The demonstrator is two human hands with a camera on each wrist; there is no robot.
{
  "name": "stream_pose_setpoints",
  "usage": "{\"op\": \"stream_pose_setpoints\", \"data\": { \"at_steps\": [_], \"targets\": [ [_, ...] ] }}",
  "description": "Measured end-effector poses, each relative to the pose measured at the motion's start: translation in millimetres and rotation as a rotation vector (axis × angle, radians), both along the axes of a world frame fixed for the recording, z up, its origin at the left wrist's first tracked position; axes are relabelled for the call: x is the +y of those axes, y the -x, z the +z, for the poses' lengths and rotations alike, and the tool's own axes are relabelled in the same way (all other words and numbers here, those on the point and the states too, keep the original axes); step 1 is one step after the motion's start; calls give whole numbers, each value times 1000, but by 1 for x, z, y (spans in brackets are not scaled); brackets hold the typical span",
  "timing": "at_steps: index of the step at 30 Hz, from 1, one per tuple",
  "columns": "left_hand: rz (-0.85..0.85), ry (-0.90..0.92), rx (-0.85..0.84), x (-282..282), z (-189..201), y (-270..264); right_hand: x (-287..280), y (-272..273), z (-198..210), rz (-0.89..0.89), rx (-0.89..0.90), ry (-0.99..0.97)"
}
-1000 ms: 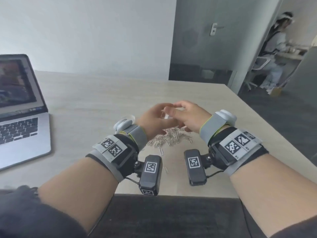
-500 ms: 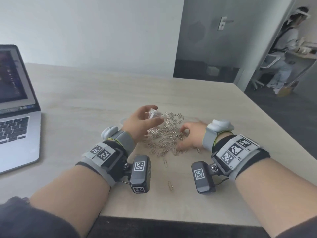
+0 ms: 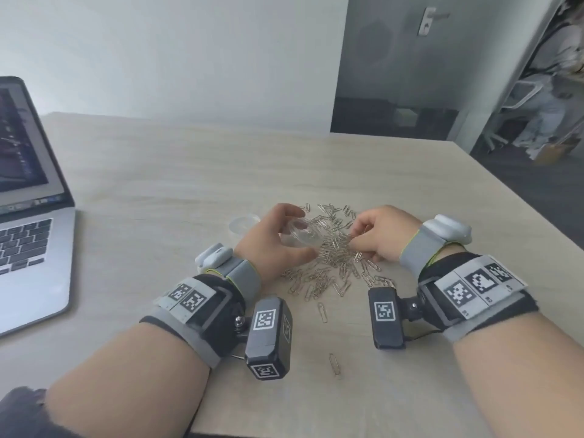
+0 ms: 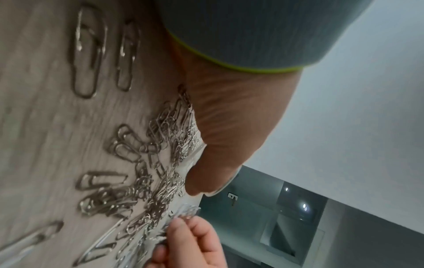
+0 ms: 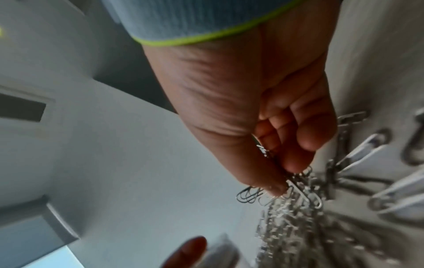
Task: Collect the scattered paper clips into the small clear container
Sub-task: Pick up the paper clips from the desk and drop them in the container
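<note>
Silver paper clips (image 3: 328,263) lie in a loose heap on the light wooden table (image 3: 189,172), with two strays (image 3: 322,312) nearer me. My left hand (image 3: 278,238) grips the small clear container (image 3: 300,235), tilted with its mouth toward the heap. My right hand (image 3: 376,235) pinches a bunch of clips (image 5: 291,183) between thumb and fingertips at the heap's right side, just off the container's mouth. In the left wrist view the heap (image 4: 146,181) spreads beside my palm, and the right hand's fingers (image 4: 190,235) hold clips (image 4: 185,212).
The container's clear lid (image 3: 243,224) lies on the table just left of my left hand. An open laptop (image 3: 28,216) stands at the left edge. The table's right edge drops to a dark floor; a person sits far off at the upper right.
My left hand has tilted the container down toward the heap. My right hand, flat on the clips before, has risen and now pinches a bunch of them.
</note>
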State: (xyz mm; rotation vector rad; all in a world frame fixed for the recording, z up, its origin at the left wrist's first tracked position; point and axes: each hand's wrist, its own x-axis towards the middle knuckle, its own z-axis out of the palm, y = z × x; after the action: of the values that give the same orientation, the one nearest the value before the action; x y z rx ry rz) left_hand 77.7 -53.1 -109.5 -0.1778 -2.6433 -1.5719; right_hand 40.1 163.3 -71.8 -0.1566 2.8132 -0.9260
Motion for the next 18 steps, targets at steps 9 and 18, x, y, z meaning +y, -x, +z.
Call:
{"op": "stream_pose_setpoints", "data": {
  "at_steps": [9, 18],
  "targets": [
    [-57, 46, -17, 4, -7, -1, -31, -1, 19, 182, 142, 265],
    [-68, -131, -27, -4, -11, 4, -36, 1, 7, 188, 254, 406]
  ]
}}
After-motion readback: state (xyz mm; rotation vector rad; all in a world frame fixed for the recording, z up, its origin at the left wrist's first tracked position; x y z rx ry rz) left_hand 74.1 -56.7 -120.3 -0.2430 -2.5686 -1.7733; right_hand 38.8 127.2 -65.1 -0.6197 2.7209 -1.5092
